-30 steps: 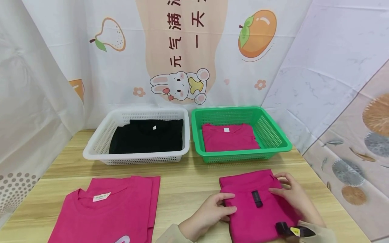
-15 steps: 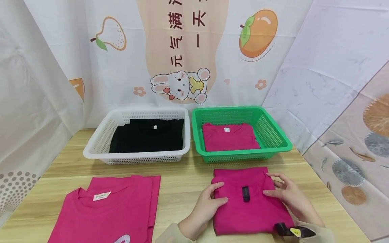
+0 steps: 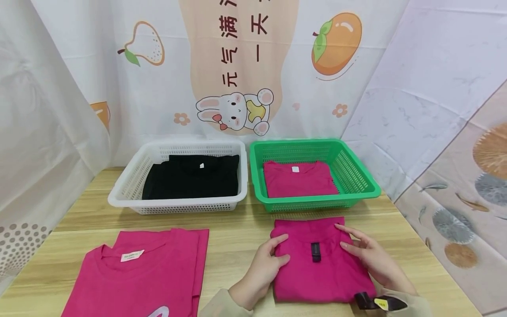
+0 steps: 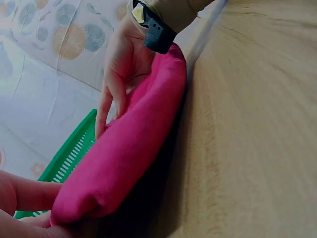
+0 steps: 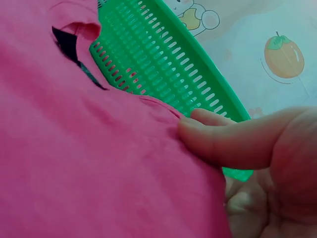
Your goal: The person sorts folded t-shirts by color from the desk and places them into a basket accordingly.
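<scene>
A folded magenta T-shirt (image 3: 317,279) with a black neck label (image 3: 315,252) is in front of me on the right in the head view. My left hand (image 3: 262,266) grips its left edge, thumb and a finger on top. My right hand (image 3: 372,255) pinches its right edge; in the right wrist view the thumb (image 5: 223,141) lies over the cloth and the other fingers are partly hidden behind it. The left wrist view shows the near fold as a thick roll (image 4: 124,144) close over the table, with dark shadow beneath.
A second folded magenta T-shirt (image 3: 146,273) with a white label lies at the front left of the wooden table (image 3: 233,237). Behind stand a white basket (image 3: 186,206) with black clothing (image 3: 194,180) and a green basket (image 3: 317,202) with another magenta shirt (image 3: 299,182).
The shirt between my hands has shifted left and slightly away, and turned straighter; its near edge has come into view. Both hands have moved left with it. The baskets and the other shirt stay put.
</scene>
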The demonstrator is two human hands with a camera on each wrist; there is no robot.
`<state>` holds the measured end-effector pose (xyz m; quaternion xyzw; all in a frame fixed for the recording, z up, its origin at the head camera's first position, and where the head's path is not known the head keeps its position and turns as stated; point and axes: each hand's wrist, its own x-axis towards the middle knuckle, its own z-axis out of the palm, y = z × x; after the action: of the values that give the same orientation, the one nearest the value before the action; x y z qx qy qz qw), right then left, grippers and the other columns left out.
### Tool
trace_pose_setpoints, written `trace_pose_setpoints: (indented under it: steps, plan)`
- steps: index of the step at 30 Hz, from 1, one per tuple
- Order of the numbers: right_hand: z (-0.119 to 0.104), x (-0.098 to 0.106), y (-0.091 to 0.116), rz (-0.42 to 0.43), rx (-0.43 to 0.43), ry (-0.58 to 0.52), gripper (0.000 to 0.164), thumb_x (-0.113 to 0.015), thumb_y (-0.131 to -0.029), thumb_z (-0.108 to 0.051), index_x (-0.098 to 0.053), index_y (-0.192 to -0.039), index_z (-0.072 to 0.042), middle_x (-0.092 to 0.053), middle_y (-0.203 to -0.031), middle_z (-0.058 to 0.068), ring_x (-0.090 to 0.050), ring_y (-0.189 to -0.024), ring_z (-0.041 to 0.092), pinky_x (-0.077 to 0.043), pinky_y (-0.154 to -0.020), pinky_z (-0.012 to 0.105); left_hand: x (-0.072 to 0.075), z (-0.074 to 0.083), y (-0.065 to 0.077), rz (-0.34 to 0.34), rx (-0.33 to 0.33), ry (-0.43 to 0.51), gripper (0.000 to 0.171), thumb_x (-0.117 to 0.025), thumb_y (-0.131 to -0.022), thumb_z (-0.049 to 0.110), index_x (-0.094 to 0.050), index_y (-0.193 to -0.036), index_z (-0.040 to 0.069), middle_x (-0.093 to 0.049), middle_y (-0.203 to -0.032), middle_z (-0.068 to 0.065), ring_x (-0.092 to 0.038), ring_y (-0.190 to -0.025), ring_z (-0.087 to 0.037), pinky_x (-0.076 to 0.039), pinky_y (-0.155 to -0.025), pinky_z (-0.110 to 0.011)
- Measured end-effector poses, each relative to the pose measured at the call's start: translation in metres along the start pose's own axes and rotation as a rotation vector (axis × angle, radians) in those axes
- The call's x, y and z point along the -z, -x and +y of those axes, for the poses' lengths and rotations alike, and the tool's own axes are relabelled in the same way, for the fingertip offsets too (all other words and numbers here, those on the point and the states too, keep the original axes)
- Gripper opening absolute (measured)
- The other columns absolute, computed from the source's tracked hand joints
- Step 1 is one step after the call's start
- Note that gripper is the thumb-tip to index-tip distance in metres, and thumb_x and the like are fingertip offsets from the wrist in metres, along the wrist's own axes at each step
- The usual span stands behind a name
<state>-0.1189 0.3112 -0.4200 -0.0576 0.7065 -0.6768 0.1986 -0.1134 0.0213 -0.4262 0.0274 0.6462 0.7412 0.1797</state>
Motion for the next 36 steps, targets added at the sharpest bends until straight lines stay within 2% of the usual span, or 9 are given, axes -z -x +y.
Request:
trace_pose_setpoints:
  steps: [5, 9, 13, 17, 20, 27, 36]
  plan:
    - [0.000, -0.009, -0.004, 0.184, -0.025, 0.130, 0.042, -0.054, -0.102, -0.022, -0.053, -0.143, -0.012, -0.058, -0.119, -0.028, -0.059, -0.106, -0.003, -0.053, -0.085, 0.022, 0.003, 0.005, 0.003, -0.019, 0.013, -0.003, 0.045, -0.060, -0.091, -0.004, -0.059, -0.136, 0.004, -0.044, -0.149, -0.023, -0.036, -0.141, -0.039, -0.034, -0.115, -0.054]
    - [0.000, -0.012, -0.005, 0.282, 0.005, 0.137, 0.039, -0.055, -0.102, -0.023, -0.058, -0.138, -0.009, -0.058, -0.119, -0.031, -0.056, -0.108, -0.008, -0.051, -0.085, 0.019, 0.003, 0.011, 0.007, -0.032, 0.020, 0.008, 0.039, -0.062, -0.091, -0.001, -0.066, -0.129, 0.009, -0.051, -0.144, -0.015, -0.047, -0.130, -0.030, -0.046, -0.104, -0.039]
    - [-0.001, -0.012, -0.002, 0.287, 0.078, 0.032, 0.032, -0.053, -0.103, -0.018, -0.064, -0.133, -0.018, -0.063, -0.120, -0.026, -0.058, -0.108, -0.007, -0.053, -0.082, 0.019, 0.002, 0.020, 0.012, -0.036, -0.007, 0.016, 0.036, -0.064, -0.091, 0.001, -0.069, -0.125, 0.011, -0.055, -0.138, -0.010, -0.048, -0.125, -0.021, -0.048, -0.089, -0.025]
    - [-0.003, -0.011, 0.000, 0.240, 0.139, -0.139, 0.034, -0.048, -0.105, -0.013, -0.068, -0.128, -0.027, -0.067, -0.118, -0.018, -0.065, -0.103, 0.001, -0.056, -0.080, 0.023, 0.003, 0.030, 0.017, -0.035, -0.035, 0.030, 0.036, -0.064, -0.091, 0.002, -0.069, -0.126, 0.010, -0.054, -0.140, -0.009, -0.045, -0.128, -0.022, -0.048, -0.088, -0.024]
    - [-0.006, -0.011, 0.001, 0.225, 0.182, -0.219, 0.037, -0.045, -0.105, -0.010, -0.070, -0.124, -0.029, -0.068, -0.117, -0.015, -0.066, -0.102, 0.002, -0.057, -0.081, 0.023, 0.004, 0.037, 0.020, -0.041, -0.038, 0.048, 0.036, -0.064, -0.092, 0.003, -0.068, -0.127, 0.010, -0.053, -0.140, -0.009, -0.046, -0.124, -0.021, -0.049, -0.086, -0.024]
    - [-0.013, -0.014, 0.006, 0.258, 0.245, -0.314, 0.037, -0.045, -0.105, -0.009, -0.071, -0.123, -0.028, -0.068, -0.118, -0.016, -0.066, -0.102, 0.001, -0.056, -0.081, 0.021, 0.005, 0.049, 0.027, -0.069, -0.064, 0.075, 0.035, -0.062, -0.094, 0.001, -0.067, -0.128, 0.008, -0.057, -0.133, -0.010, -0.063, -0.098, -0.014, -0.056, -0.080, -0.026]
    - [-0.027, -0.017, 0.011, 0.315, 0.318, -0.361, 0.038, -0.044, -0.105, -0.007, -0.070, -0.126, -0.025, -0.069, -0.120, -0.015, -0.066, -0.102, 0.000, -0.055, -0.081, 0.018, 0.005, 0.070, 0.033, -0.065, -0.139, 0.032, 0.036, -0.060, -0.096, 0.003, -0.065, -0.130, 0.014, -0.060, -0.126, -0.011, -0.067, -0.099, -0.016, -0.058, -0.082, -0.028]
